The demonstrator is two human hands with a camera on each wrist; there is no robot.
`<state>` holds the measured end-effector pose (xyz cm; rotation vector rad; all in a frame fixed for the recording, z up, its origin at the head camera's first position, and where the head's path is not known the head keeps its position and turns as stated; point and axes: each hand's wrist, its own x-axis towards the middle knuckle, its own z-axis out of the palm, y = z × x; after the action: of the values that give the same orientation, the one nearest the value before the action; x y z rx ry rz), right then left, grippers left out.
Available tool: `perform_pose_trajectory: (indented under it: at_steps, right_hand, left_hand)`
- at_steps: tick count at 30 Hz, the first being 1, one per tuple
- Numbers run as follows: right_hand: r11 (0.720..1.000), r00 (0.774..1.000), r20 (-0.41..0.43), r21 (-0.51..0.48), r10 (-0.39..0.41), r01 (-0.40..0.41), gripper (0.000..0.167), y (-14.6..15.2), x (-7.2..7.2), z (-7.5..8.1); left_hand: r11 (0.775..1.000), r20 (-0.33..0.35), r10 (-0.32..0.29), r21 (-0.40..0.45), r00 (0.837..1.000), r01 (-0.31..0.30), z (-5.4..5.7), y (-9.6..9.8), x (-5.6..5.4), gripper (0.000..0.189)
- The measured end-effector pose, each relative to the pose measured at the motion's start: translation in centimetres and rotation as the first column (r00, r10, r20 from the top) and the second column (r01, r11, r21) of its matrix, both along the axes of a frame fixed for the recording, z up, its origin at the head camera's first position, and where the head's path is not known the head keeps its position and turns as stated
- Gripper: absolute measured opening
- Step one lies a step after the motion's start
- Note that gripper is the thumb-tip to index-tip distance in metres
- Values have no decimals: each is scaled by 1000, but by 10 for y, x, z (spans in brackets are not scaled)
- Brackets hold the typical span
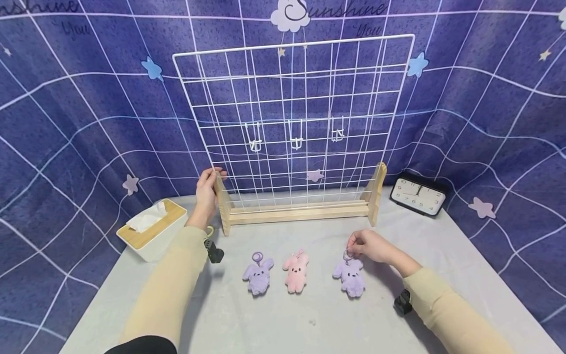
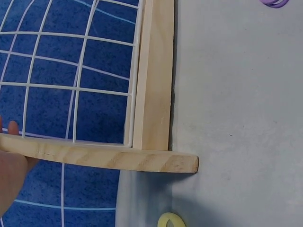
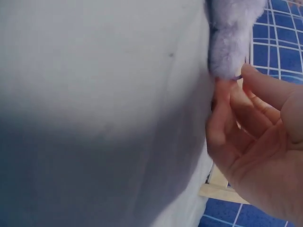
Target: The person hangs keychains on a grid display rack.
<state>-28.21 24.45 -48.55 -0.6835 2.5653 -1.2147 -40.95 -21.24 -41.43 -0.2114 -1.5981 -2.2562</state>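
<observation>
My left hand (image 1: 207,192) grips the wooden left upright (image 1: 223,204) of a white wire grid rack (image 1: 294,45), fingers behind and thumb in front. In the right wrist view my right hand (image 3: 258,137) pinches the ring of a purple plush keychain (image 3: 232,35) between thumb and fingers. From the head view, this purple plush keychain (image 1: 352,280) lies face up at the right. A pink plush keychain (image 1: 296,275) lies left of it, and another purple plush keychain (image 1: 258,280) farther left. Three white hooks hang on the grid, the middle hook (image 1: 296,143) between the others.
A tissue box (image 1: 155,251) with a wooden lid stands at the left, beside my left forearm. Back right is a black-framed clock (image 1: 417,196). Near the rack's left foot lies a small yellow ring (image 2: 171,215). A blue patterned curtain (image 1: 88,147) hangs around the table.
</observation>
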Motion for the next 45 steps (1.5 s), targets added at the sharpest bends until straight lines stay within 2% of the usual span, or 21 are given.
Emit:
perform_pose_trajectory:
  at_steps: [3, 6, 11, 17, 27, 36, 45]
  right_hand:
    - [995, 995, 96, -100, -9, 18, 3, 0, 0, 1]
    - [987, 987, 160, -155, -10, 35, 9, 2, 1, 3]
    - [975, 973, 229, -221, 21, 31, 13, 5, 4, 11]
    - [968, 978, 203, -251, 41, 11, 14, 8, 0, 23]
    - [966, 981, 193, -255, 18, 33, 16, 5, -3, 39]
    - [942, 984, 177, -334, 26, 35, 22, 3, -8, 61]
    - [927, 985, 172, -365, -26, 88, 23, 1, -15, 86]
  left_hand:
    - [1000, -6, 10, 8, 1000, -10, 0, 0, 1, 21]
    - [1000, -8, 14, 13, 1000, -14, 0, 0, 1, 20]
    - [1000, -17, 4, 12, 1000, -4, 0, 0, 0, 19]
    - [1000, -38, 4, 23, 999, -3, -2, 0, -1, 20]
    - [999, -50, -20, 28, 999, 21, -2, -2, 0, 22]
    - [999, -38, -36, 30, 999, 37, -2, -3, 0, 24]
    - [999, -46, -23, 41, 999, 24, -1, -2, 1, 23]
